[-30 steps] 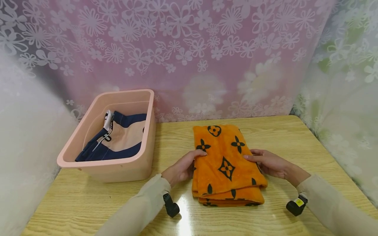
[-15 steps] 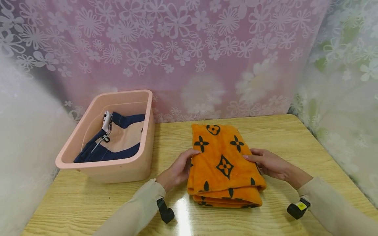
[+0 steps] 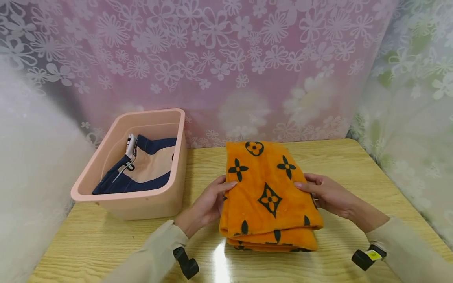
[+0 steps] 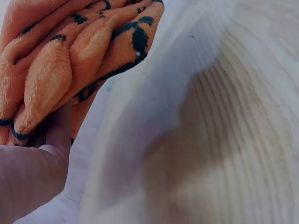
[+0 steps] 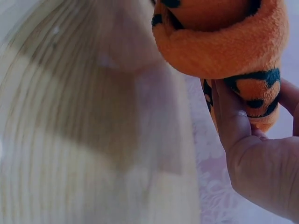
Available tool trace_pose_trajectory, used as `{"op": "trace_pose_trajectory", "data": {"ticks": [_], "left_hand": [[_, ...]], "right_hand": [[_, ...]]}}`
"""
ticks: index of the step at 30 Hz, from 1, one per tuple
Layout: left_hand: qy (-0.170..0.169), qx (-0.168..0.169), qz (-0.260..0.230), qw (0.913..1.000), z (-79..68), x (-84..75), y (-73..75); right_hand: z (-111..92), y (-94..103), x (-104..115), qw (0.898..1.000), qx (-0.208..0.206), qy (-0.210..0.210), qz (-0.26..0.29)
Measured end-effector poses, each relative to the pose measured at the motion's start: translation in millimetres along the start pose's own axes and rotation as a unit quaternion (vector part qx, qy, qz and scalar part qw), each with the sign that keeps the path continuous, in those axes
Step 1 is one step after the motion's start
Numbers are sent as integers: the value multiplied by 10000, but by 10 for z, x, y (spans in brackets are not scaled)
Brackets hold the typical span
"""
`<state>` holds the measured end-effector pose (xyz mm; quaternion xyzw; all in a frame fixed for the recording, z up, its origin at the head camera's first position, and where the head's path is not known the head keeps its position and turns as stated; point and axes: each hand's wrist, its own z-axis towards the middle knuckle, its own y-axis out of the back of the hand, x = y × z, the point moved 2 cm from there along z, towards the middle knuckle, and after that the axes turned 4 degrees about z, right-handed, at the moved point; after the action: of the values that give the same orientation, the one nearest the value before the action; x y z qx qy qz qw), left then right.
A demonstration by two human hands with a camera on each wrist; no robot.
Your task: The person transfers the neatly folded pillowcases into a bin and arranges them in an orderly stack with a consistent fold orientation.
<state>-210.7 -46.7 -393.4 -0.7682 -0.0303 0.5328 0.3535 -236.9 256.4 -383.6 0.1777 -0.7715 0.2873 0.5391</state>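
Observation:
A folded orange plush cloth (image 3: 256,204) with black flower and diamond motifs is held between both hands, in front of me. My left hand (image 3: 207,202) grips its left edge, thumb on top and the fingers underneath. On the opposite edge my right hand (image 3: 332,194) grips the layers the same way, thumb above. The left wrist view shows the plush cloth (image 4: 60,60) bunched in soft folds over the left hand (image 4: 32,177). In the right wrist view the right hand (image 5: 266,163) pinches the rolled layers, and the cloth (image 5: 224,46) appears raised off the table.
A pink plastic bin (image 3: 132,204) stands on the left of the wooden table (image 3: 339,157). Inside it lies a folded navy and beige garment (image 3: 152,161) with a white drawstring, beside a small white piece (image 3: 131,145). A pink floral curtain (image 3: 244,78) hangs behind.
Both hands keep their grip on the orange cloth. It has come up a little towards the camera and shifted slightly left, and the hands have moved somewhat farther apart.

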Motion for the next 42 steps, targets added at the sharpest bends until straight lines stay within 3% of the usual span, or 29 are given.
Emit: {"op": "trace_pose_trajectory", "data": {"ticks": [6, 11, 14, 18, 23, 27, 30, 34, 37, 42], "left_hand": [[-227, -184, 393, 9988, -133, -215, -172], [-270, -692, 822, 9938, -248, -398, -300], [-238, -1075, 893, 9899, -310, -493, -348], [-237, -1323, 875, 9871, -374, -607, -380], [-305, -1328, 1050, 9851, -440, -781, -389], [-362, -1328, 1470, 9795, -501, -956, -367], [-554, -1052, 1680, 9786, -536, -1086, -337], [-744, -562, 1525, 9839, -573, -1222, -270], [-795, -430, 1508, 9844, -601, -1313, -191], [-953, -319, 1915, 9763, -675, -1532, -42]], "right_hand": [[-55, -129, 229, 9998, -54, 125, -155], [-58, -226, 405, 9993, -151, 189, -273], [-52, -285, 492, 9989, -245, 212, -347], [-38, -370, 606, 9980, -382, 223, -450], [-2, -489, 777, 9982, -417, 281, -315], [52, -590, 918, 9985, -389, 382, -34], [110, -666, 1004, 9980, -422, 429, 171], [218, -762, 1073, 9964, -608, 474, 364], [315, -834, 1109, 9950, -752, 517, 413], [514, -1006, 1231, 9942, -694, 673, 477]]}}
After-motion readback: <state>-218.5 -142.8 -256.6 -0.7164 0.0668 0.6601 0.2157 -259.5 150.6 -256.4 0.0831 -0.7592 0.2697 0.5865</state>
